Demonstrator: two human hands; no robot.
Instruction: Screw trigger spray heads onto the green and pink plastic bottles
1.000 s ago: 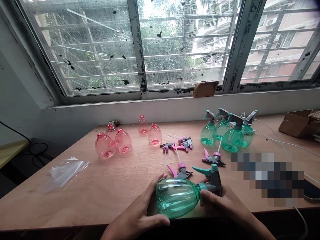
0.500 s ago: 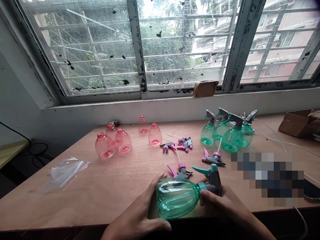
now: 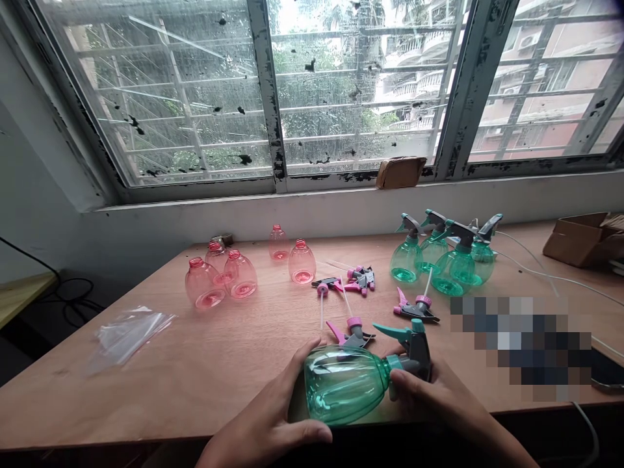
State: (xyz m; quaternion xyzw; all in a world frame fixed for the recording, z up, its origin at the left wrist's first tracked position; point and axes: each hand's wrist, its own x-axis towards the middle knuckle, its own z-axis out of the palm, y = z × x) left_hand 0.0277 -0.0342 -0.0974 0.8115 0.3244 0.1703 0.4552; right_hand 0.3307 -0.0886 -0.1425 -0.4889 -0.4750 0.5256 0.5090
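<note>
A green see-through spray bottle (image 3: 344,383) lies on its side in the air at the table's front edge, its teal and grey trigger head pointing right. My left hand (image 3: 273,409) cups the base end, thumb below and fingers behind. Around the collar and trigger head, my right hand (image 3: 429,390) is closed, with the thumb on the neck. Just behind the bottle lies a pink and grey spray head (image 3: 355,335) with its tube upward. Another pink spray head (image 3: 419,309) rests to the right, and several more (image 3: 361,281) are bunched farther back.
Several pink bottles without heads (image 3: 209,286) stand at the back left. Several green spray bottles (image 3: 404,263) with heads stand at the back right. Clear plastic bags (image 3: 129,335) lie on the left. A cardboard box (image 3: 580,240) and white cables are at the right, near a blurred patch.
</note>
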